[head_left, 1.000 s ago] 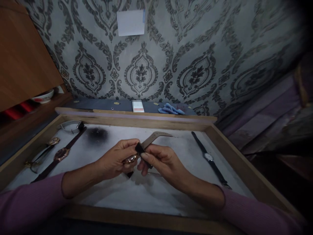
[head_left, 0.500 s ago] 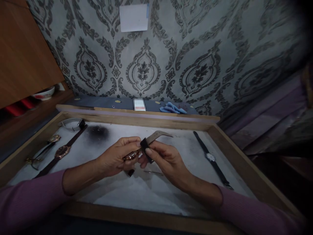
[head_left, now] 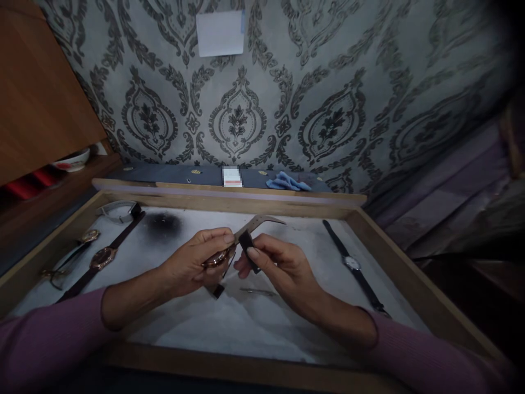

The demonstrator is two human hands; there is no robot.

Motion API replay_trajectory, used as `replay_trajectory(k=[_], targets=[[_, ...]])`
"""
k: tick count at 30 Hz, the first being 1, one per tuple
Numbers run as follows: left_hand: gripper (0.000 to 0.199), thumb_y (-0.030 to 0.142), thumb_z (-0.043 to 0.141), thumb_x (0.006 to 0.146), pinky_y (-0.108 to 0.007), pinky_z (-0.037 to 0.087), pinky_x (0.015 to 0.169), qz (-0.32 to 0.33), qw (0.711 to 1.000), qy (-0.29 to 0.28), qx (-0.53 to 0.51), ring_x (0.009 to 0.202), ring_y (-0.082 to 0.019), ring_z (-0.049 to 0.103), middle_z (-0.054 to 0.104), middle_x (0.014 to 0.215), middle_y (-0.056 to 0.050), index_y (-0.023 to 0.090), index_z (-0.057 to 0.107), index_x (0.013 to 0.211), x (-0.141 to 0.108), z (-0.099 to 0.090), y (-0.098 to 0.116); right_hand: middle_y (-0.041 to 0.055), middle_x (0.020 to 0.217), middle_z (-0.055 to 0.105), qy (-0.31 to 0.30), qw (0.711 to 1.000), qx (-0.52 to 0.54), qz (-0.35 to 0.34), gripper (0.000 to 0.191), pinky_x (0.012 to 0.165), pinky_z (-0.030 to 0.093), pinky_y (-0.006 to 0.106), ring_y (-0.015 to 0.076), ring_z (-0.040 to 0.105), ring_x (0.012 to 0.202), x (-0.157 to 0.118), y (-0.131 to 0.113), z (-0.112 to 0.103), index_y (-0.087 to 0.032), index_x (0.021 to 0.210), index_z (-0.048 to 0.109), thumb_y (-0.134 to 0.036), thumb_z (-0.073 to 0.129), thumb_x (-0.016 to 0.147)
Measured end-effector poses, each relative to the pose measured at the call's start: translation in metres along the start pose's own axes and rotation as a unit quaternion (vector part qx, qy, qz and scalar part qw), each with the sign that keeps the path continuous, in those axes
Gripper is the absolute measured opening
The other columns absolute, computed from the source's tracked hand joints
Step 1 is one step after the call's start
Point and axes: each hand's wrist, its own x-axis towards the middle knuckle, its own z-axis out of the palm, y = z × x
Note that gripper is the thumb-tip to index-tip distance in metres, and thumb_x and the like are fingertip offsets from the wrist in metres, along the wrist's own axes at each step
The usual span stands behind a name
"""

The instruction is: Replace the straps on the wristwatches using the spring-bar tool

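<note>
My left hand [head_left: 197, 256] is closed on a wristwatch, its rose-gold case [head_left: 216, 259] showing below the thumb. A light-backed strap [head_left: 258, 221] rises from that hand and bends over to the right. Between the thumb and fingers of my right hand [head_left: 283, 268] is a dark strap piece [head_left: 249, 251], which crosses the light strap near its lower part. Another dark strap end [head_left: 217, 290] hangs below my left hand. A thin metal tool [head_left: 258, 291] lies on the white surface under my hands.
The wooden tray [head_left: 229, 205] surrounds the work surface. At left lie a brown watch [head_left: 102, 257], a gold-toned watch [head_left: 89, 236] and a grey-strapped one [head_left: 117, 211]. A black-strapped watch [head_left: 351, 263] lies at right. Behind the tray rests a blue cloth [head_left: 287, 181].
The dark strap piece has shifted slightly right in my right hand, away from my left fingertips. More of the light strap and the metal tool shows.
</note>
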Motion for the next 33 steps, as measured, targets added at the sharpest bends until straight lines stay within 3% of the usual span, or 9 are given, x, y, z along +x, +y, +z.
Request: replay_trajectory(k=[8,13,17,21,24,29,33], targets=[[0.03,0.036,0.054,0.091,-0.011,0.016,0.03,0.029,0.999,0.032,0.009,0.028,0.0,0.016,0.037,0.039,0.011,0.017,0.05,0.068,0.0,-0.005,0.0,0.002,0.065,0.066,-0.029,0.987,-0.14,-0.068,0.025,0.057,0.047,0.02,0.0103,0.062,0.058,-0.003,0.005,-0.013,-0.015,0.076,0.062,-0.022,0.047,0.095],[0.031,0.035,0.059,0.087,-0.01,0.016,0.031,0.055,0.996,0.054,0.034,0.032,0.0,0.022,0.037,0.045,0.01,0.016,0.048,0.065,0.003,-0.006,-0.001,0.0014,0.059,0.061,-0.064,0.967,-0.246,-0.035,0.028,0.049,0.037,0.02,0.0092,0.053,0.05,-0.001,0.018,-0.023,-0.014,0.073,0.059,-0.024,0.044,0.094],[0.03,0.034,0.054,0.088,-0.01,0.016,0.031,0.057,0.993,0.074,0.067,0.035,-0.001,0.022,0.035,0.048,0.009,0.016,0.049,0.065,0.004,-0.005,-0.001,-0.0004,0.053,0.054,-0.102,0.918,-0.382,0.03,0.024,0.049,0.028,0.022,0.0087,0.044,0.046,0.001,0.024,-0.028,-0.015,0.069,0.056,-0.02,0.045,0.089],[0.019,0.029,0.052,0.086,-0.013,0.014,0.03,0.059,0.992,0.071,0.087,0.035,-0.002,0.022,0.037,0.048,0.008,0.016,0.052,0.071,0.003,-0.005,0.0,0.0027,0.062,0.061,-0.145,0.865,-0.472,0.087,0.02,0.053,0.023,0.025,0.0105,0.047,0.053,0.004,0.024,-0.029,-0.015,0.067,0.055,-0.015,0.048,0.085],[0.014,0.025,0.05,0.084,-0.013,0.014,0.031,0.062,0.992,0.06,0.096,0.034,-0.003,0.021,0.036,0.046,0.009,0.017,0.053,0.074,0.003,-0.005,0.001,0.004,0.068,0.063,-0.161,0.843,-0.503,0.101,0.017,0.054,0.022,0.026,0.0121,0.05,0.058,0.005,0.024,-0.028,-0.015,0.069,0.057,-0.015,0.05,0.085],[0.014,0.023,0.048,0.083,-0.014,0.014,0.032,0.045,0.99,0.065,0.117,0.033,-0.003,0.021,0.036,0.045,0.009,0.016,0.054,0.073,0.004,-0.006,0.0,0.0049,0.077,0.065,-0.147,0.849,-0.499,0.093,0.013,0.055,0.024,0.026,0.0142,0.054,0.067,0.005,0.024,-0.027,-0.015,0.082,0.065,-0.021,0.054,0.086],[0.012,0.023,0.049,0.082,-0.014,0.013,0.033,0.038,0.988,0.092,0.115,0.033,-0.002,0.023,0.038,0.045,0.008,0.016,0.053,0.074,0.007,-0.01,0.001,0.0035,0.074,0.064,-0.141,0.861,-0.479,0.099,0.012,0.056,0.027,0.024,0.0128,0.053,0.064,0.008,0.02,-0.027,-0.015,0.081,0.065,-0.019,0.054,0.085]])
